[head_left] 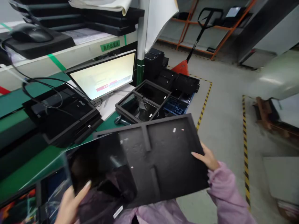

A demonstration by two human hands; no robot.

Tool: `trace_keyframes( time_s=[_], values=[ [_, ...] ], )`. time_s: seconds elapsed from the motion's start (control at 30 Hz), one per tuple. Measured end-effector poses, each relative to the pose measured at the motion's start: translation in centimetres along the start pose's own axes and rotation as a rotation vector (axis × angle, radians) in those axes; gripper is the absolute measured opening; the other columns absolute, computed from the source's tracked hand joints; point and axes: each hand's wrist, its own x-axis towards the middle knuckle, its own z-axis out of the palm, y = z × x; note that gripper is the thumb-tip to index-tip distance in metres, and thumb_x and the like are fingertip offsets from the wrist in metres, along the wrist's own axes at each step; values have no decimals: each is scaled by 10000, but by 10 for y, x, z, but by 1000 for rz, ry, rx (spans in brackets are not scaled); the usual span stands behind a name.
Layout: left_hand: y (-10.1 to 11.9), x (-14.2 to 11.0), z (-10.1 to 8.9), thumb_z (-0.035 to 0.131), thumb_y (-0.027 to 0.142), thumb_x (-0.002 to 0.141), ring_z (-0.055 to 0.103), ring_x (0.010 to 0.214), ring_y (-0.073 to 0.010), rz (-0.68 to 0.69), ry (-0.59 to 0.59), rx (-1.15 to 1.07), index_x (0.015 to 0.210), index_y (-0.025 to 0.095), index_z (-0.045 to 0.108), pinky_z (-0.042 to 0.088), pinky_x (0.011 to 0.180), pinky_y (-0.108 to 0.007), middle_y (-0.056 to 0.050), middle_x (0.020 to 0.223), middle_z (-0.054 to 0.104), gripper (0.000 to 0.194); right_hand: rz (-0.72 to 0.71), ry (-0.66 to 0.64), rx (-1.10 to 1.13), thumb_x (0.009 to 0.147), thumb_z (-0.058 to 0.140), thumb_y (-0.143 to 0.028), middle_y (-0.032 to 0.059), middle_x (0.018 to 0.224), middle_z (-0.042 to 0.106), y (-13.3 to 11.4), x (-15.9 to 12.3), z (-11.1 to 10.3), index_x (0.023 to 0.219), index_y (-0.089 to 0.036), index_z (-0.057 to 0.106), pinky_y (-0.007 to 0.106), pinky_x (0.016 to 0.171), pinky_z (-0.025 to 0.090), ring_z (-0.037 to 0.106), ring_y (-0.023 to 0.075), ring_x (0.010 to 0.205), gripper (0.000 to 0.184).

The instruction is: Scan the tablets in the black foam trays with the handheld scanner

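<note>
Pinching a glossy black panel [100, 168] at its left edge with the left hand [72, 200], thumb flat on the mirror-smooth face, other fingers hidden beneath. Clamping a matte black divided tray [177, 158] at its right wall with the right hand [207, 158], thumb over the raised rim, remaining fingers out of sight below. Holding both in front of the body, beside the green bench surface [52, 158]. Overlapping the tray's left half with the panel; cannot tell whether seated inside the rim or above. Exposing two straight, narrow ribs with a gap between, plus small white stickers on the bare tray floor. Facing a slim monitor [106, 76] with a pale glowing screen, near stacked black trays [143, 101] bearing dark, shiny rectangular panes.
</note>
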Motion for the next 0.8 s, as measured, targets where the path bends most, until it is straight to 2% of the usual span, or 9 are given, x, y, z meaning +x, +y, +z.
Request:
trace_keyframes(
  time_s=[0.07, 0.13, 0.23, 0.3, 0.47, 0.57, 0.67, 0.73, 0.8],
  values=[
    [1, 13, 49, 692, 531, 655, 598, 985, -299, 18, -141, 5, 1007, 139, 620, 497, 854, -382, -71, 962, 672, 532, 99, 63, 11, 607, 745, -441, 121, 1299, 543, 22, -2, -40, 1253, -194, 499, 471, 1061, 370, 494, 319, 1202, 734],
    [1, 28, 104, 652, 562, 675, 579, 1013, -295, 154, -165, 126, 976, 156, 630, 453, 921, -397, -76, 956, 663, 506, 177, 105, 29, 570, 757, -441, 127, 1245, 585, 46, -7, -73, 1182, -203, 554, 475, 1027, 414, 530, 339, 1158, 687],
    [-6, 45, 182, 627, 657, 620, 517, 1050, -343, 367, 81, 421, 802, 155, 636, 362, 988, -490, -129, 969, 604, 534, 254, 146, 87, 554, 753, -425, 128, 1197, 616, 82, -10, -113, 1115, -218, 600, 470, 999, 446, 555, 347, 1123, 618],
    [-11, 53, 224, 603, 691, 612, 473, 1096, -350, 402, 121, 471, 816, 158, 612, 325, 1013, -505, -143, 1034, 562, 570, 282, 167, 116, 552, 744, -422, 125, 1193, 620, 104, -3, -139, 1114, -223, 606, 470, 997, 451, 551, 348, 1128, 612],
    [-17, 55, 309, 383, 553, 852, 440, 1219, -217, 192, -392, 225, 1255, 195, 402, 320, 1064, -362, -102, 1251, 511, 540, 364, 144, 64, 570, 710, -479, 101, 1211, 610, 145, 33, -207, 1179, -271, 578, 478, 1017, 437, 501, 345, 1181, 657],
    [-26, 57, 362, 387, 523, 855, 383, 1285, -248, 176, -425, 317, 1396, 186, 272, 234, 1113, -402, -134, 1366, 420, 648, 392, 127, 2, 557, 719, -495, 85, 1272, 566, 167, 58, -249, 1178, -299, 560, 471, 1083, 348, 422, 337, 1249, 670],
    [-53, 72, 421, 503, 505, 785, 332, 1321, -276, 104, -362, 299, 1452, 128, 84, 215, 1120, -410, -176, 1435, 324, 873, 429, 96, -80, 540, 722, -510, 83, 1316, 526, 193, 99, -288, 1154, -340, 548, 395, 1084, 339, 399, 314, 1268, 660],
    [-81, 88, 460, 608, 490, 691, 362, 1295, -294, -19, -316, 224, 1423, 79, 160, 247, 1109, -407, -195, 1395, 382, 951, 402, 63, -165, 530, 719, -510, 85, 1344, 498, 213, 144, -305, 1164, -339, 526, 344, 1080, 325, 363, 293, 1295, 685],
    [-112, 105, 495, 672, 481, 602, 460, 1198, -316, -158, -292, 171, 1330, 86, 345, 315, 1069, -423, -179, 1261, 522, 890, 317, 45, -270, 510, 700, -519, 92, 1360, 480, 233, 202, -310, 1195, -293, 493, 369, 1108, 274, 318, 301, 1322, 750]
  ],
)
